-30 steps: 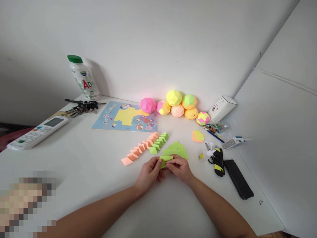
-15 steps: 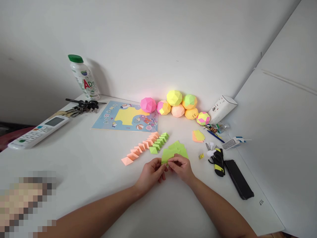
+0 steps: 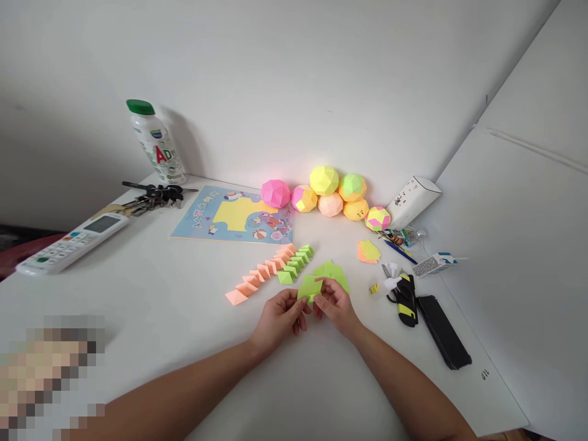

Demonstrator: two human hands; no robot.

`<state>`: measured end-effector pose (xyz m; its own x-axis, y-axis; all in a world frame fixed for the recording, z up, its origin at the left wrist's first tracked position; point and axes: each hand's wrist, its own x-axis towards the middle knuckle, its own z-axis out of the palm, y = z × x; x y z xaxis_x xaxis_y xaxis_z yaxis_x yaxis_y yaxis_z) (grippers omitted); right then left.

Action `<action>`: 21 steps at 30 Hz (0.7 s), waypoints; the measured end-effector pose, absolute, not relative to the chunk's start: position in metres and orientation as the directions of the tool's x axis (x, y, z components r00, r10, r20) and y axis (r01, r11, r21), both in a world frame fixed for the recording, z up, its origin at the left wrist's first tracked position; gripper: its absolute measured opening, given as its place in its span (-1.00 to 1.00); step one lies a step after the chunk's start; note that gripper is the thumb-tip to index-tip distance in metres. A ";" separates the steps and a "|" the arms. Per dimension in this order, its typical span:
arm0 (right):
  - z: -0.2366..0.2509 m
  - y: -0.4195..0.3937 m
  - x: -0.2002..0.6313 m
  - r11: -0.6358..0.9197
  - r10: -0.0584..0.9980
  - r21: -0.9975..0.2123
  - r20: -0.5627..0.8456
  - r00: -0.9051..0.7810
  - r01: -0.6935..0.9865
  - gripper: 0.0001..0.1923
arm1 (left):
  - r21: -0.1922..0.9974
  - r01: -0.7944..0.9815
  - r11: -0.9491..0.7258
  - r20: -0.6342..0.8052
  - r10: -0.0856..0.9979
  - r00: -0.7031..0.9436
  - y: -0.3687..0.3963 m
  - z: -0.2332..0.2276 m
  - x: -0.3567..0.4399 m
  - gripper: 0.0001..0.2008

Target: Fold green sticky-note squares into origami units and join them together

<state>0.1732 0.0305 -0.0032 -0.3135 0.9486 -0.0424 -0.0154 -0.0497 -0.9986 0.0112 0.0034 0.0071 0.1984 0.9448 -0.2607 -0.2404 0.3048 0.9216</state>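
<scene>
Over the desk (image 3: 294, 383) | green paper (image 3: 311, 285) between both hands, extending away past the fingertips; long axis unclear | left hand (image 3: 279, 315) pinching its near-left corner; right hand (image 3: 337, 308) pinching its right side; neither clearly nearer | green sheets (image 3: 339, 277) just beyond

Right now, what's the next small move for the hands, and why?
Probably have the right hand sharpen the fold along the near edge of the green sheet while the left hand steadies it. Both hands hold the sheet near that edge, where a crease seems to show, and its far part isn't folded over.
</scene>
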 end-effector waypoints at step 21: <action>-0.003 0.031 0.175 -0.122 0.923 -0.992 -0.129 -0.361 0.044 -0.69 | 0.929 -0.197 0.313 -0.257 0.930 0.264 0.003 0.005 0.010 -0.69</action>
